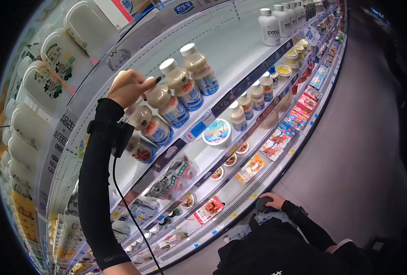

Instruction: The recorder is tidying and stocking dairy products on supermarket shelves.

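Observation:
My left hand (pixel 129 87), in a black sleeve with a dark device strapped at the wrist, reaches over the upper shelf. Its fingers and thumb close around the white cap of a plastic milk-drink bottle (pixel 172 111) that stands upright in a row. Two similar bottles, one of them this white-capped bottle (pixel 183 88), stand to its right, and another bottle (pixel 155 130) stands to its left, partly behind my wrist. My right hand (pixel 275 201) is low beside my body, its fingers on a dark rounded object (pixel 263 205) that I cannot identify.
Large milk jugs (pixel 66 55) line the shelf at upper left. White bottles (pixel 269 27) stand farther right. Lower shelves hold a round tub (pixel 216 132), small bottles (pixel 238 116) and flat packs (pixel 251 168). A cable (pixel 131 213) hangs from my wrist. Grey floor (pixel 347 144) lies right.

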Available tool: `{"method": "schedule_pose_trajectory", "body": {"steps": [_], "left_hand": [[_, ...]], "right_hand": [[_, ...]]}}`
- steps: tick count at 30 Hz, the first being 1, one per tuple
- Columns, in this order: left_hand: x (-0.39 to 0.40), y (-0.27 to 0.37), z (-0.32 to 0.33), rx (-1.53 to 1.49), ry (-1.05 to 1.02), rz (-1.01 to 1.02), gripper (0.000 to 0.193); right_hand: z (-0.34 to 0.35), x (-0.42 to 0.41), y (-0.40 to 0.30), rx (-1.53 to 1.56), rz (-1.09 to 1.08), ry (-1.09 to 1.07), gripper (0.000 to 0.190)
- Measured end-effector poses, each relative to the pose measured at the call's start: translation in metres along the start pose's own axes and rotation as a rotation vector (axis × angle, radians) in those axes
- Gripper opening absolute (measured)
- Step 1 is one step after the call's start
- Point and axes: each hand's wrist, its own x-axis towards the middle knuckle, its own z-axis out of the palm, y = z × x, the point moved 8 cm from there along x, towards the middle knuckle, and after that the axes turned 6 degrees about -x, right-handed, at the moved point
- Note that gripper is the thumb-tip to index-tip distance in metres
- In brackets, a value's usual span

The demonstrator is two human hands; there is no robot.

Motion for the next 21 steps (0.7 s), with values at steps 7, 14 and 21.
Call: {"method": "schedule_pose_trajectory", "body": {"steps": [7,14,21], "left_hand": [[-0.008,0.01,-0.002,-0.045,0.018,0.046,0.044],[-0.006,0.02,-0.002,0.473,0.126,0.016,0.051],[-0.021,0.004,0.004,-0.206,0.102,0.224,0.039]], "right_hand": [[0.0,-0.002,0.004,0.062,0.022,0.003,0.042],[0.002,0.002,0.005,-0.023,0.023,-0.009,0.044],[-0.002,0.003,0.004,-0.004,0.028,-0.002,0.041]]}}
